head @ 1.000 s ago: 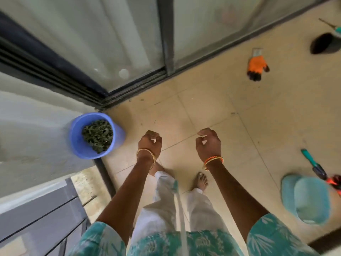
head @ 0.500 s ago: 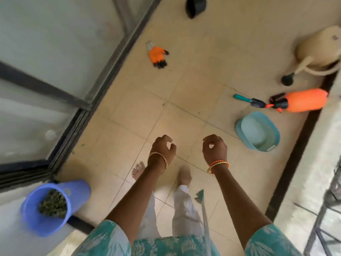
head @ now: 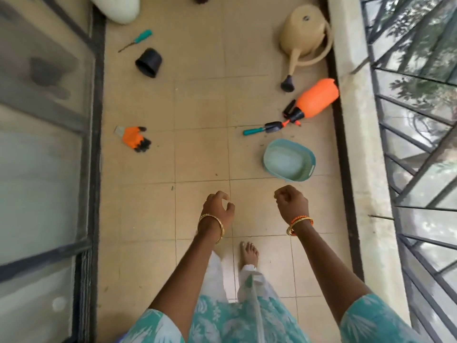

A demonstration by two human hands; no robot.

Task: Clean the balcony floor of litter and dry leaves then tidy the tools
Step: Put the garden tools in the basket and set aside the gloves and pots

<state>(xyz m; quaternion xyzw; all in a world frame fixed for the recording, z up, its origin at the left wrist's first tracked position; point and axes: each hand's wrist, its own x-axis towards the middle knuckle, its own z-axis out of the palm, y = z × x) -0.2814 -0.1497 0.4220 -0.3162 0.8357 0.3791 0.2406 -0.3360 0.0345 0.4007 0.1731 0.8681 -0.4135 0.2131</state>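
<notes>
**Empty-handed and facing the scattered tools**

The person is standing on the tiled balcony floor with both arms held out in front. The left hand is holding nothing, its fingers loosely curled with a gap showing between thumb and forefinger. The right hand is curling into a closed fist, also around nothing.

The floor is looking largely swept; only a few dark specks are lying just beyond the left fingers, so the step in hand is probably the tidying.

Nearest, just ahead of the right knuckles, a pale blue basin is sitting upright. Further out from those fingers, a teal-handled trowel is lying beside the nozzle of an orange sprayer tipped on its side; whether they touch is unclear. A beige watering can is lying beyond that, against the outer wall. Well ahead and to the left of the left fingers, an orange glove is lying flat, with a toppled black pot and a teal-handled tool farther off.

To do this well, she should probably take the basin first, as it is closest, and use it as a carrier: small tools and glove inside, one hand free for the sprayer. Lifting the sprayer by its neck should keep any liquid from leaking.
</notes>
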